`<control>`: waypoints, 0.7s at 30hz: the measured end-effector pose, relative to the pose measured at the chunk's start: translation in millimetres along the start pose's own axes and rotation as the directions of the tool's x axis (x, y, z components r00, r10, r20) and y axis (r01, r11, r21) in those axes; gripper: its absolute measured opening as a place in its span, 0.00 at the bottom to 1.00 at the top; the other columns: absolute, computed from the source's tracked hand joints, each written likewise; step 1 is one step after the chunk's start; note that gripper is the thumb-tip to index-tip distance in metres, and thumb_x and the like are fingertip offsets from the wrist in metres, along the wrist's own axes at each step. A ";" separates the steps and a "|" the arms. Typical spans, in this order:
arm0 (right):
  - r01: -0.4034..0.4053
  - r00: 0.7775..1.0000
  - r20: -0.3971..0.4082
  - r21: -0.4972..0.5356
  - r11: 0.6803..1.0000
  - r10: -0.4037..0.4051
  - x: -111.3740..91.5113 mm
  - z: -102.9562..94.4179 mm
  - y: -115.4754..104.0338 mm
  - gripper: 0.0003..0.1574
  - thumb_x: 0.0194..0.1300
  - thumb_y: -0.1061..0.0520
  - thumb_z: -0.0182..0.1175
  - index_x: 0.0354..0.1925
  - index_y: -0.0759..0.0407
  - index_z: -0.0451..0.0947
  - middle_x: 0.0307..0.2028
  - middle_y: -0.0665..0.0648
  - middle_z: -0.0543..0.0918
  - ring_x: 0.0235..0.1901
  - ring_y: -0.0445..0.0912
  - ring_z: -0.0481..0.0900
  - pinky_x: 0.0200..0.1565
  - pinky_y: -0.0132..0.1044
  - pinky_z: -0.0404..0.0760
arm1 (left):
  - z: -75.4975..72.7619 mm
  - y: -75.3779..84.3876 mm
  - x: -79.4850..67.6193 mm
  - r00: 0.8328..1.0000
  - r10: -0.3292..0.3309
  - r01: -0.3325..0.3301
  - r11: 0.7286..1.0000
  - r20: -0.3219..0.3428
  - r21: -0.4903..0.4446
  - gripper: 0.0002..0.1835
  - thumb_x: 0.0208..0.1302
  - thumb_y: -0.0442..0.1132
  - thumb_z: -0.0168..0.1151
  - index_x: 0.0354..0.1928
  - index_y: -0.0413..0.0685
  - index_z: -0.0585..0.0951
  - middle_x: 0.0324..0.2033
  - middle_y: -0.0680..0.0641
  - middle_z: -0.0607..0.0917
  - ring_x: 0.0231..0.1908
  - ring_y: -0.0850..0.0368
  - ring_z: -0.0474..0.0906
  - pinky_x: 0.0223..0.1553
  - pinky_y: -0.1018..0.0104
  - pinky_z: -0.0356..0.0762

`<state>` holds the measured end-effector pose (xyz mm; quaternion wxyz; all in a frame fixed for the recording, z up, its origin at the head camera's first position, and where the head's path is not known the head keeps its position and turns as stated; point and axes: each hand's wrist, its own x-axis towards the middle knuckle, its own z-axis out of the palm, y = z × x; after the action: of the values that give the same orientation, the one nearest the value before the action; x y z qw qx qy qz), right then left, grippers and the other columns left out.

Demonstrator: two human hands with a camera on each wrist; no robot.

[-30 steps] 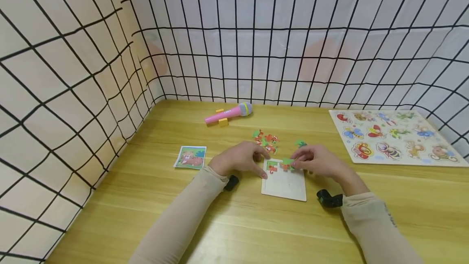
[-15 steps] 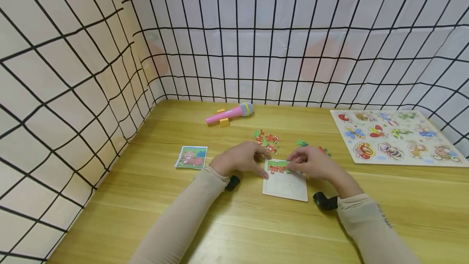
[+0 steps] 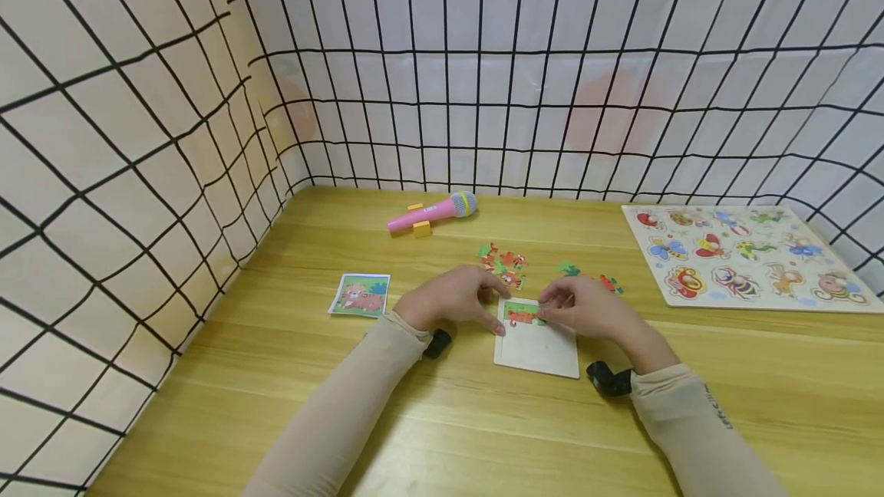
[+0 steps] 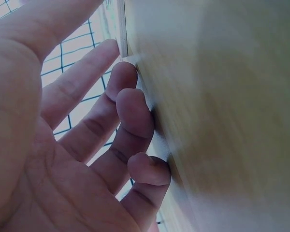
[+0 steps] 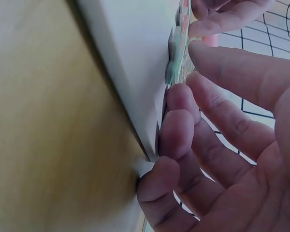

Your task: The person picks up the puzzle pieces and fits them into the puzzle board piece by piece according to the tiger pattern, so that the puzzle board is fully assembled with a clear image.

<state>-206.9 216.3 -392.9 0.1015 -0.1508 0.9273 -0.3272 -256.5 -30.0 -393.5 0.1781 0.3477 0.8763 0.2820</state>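
A pale square puzzle board [image 3: 537, 351] lies on the table between both hands. Joined jigsaw pieces [image 3: 521, 314], green with orange, fill part of its upper left. My left hand [image 3: 456, 299] rests at the board's left side, thumb on the edge and index finger near the upper corner. In the left wrist view that index finger [image 4: 99, 58] stretches straight to the board's edge. Over the board's upper right, my right hand [image 3: 583, 309] pinches a green jigsaw piece [image 5: 175, 55] between thumb and index finger, right beside the joined ones. Its other fingers curl at the board's edge.
Loose jigsaw pieces lie behind the board: an orange group [image 3: 507, 263], a green piece [image 3: 568, 269] and a red one [image 3: 611, 284]. A tiger picture card [image 3: 361, 295] is at left, a pink toy microphone [image 3: 433, 213] behind, and an insect puzzle board [image 3: 746, 259] at right.
My right hand has moved left, bringing its green piece against the joined pieces. The red loose piece has come into sight behind that hand. My left hand has stayed at the board's side.
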 end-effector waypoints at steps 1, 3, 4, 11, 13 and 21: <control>0.003 1.000 0.002 -0.008 1.000 -0.002 -0.3 -0.2 -0.6 0.14 0.65 0.52 0.70 0.44 0.59 0.83 0.33 0.51 0.81 0.34 0.46 0.77 0.37 0.41 0.76 | 0.0 0.1 -0.1 1.000 -0.001 0.001 1.000 0.000 0.003 0.31 0.49 0.50 0.82 0.56 0.51 0.84 0.45 0.55 0.83 0.46 0.61 0.76 0.51 0.67 0.73; 0.004 1.000 0.008 -0.016 1.000 -0.004 -1.0 -0.4 -2.3 0.15 0.64 0.51 0.70 0.46 0.57 0.83 0.34 0.51 0.81 0.35 0.46 0.77 0.37 0.41 0.76 | 0.3 -0.8 0.4 1.000 -0.001 0.001 1.000 0.000 0.006 0.31 0.49 0.50 0.82 0.56 0.51 0.84 0.45 0.55 0.83 0.46 0.61 0.76 0.51 0.67 0.73; 0.009 1.000 0.013 -0.016 1.000 -0.009 -1.4 -0.5 -3.0 0.16 0.64 0.51 0.70 0.47 0.57 0.83 0.34 0.51 0.81 0.35 0.46 0.77 0.37 0.41 0.76 | 0.4 -1.0 0.5 1.000 -0.002 0.002 1.000 0.000 0.008 0.31 0.49 0.50 0.82 0.56 0.51 0.84 0.45 0.55 0.83 0.46 0.62 0.76 0.51 0.67 0.73; 0.033 0.999 0.026 -0.037 0.999 -0.032 -1.2 2.0 -6.6 0.11 0.65 0.54 0.70 0.45 0.55 0.85 0.33 0.50 0.80 0.33 0.46 0.75 0.34 0.40 0.74 | -0.2 1.4 -1.8 1.000 -0.011 0.011 1.000 0.003 -0.001 0.31 0.50 0.49 0.82 0.57 0.50 0.84 0.45 0.54 0.83 0.46 0.61 0.76 0.51 0.67 0.73; 0.040 0.999 0.026 -0.063 0.997 -0.038 -0.9 3.0 -6.9 0.09 0.65 0.54 0.69 0.43 0.54 0.86 0.31 0.49 0.80 0.32 0.45 0.74 0.33 0.40 0.73 | -0.5 2.4 -2.4 1.000 -0.012 0.012 1.000 0.002 -0.002 0.30 0.50 0.48 0.82 0.57 0.50 0.84 0.46 0.54 0.83 0.46 0.61 0.76 0.52 0.67 0.73; 0.036 0.999 0.044 -0.115 0.993 -0.032 -0.8 4.2 -11.6 0.07 0.66 0.55 0.68 0.43 0.53 0.86 0.31 0.49 0.80 0.31 0.45 0.74 0.33 0.40 0.74 | -1.3 3.2 -2.8 1.000 -0.003 0.003 1.000 -0.001 0.000 0.31 0.49 0.49 0.82 0.56 0.50 0.84 0.45 0.55 0.83 0.46 0.61 0.76 0.51 0.67 0.74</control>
<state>-202.5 205.6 -388.6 0.1064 -0.1790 0.9397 -0.2714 -253.6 -30.6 -390.1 0.1781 0.3461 0.8769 0.2819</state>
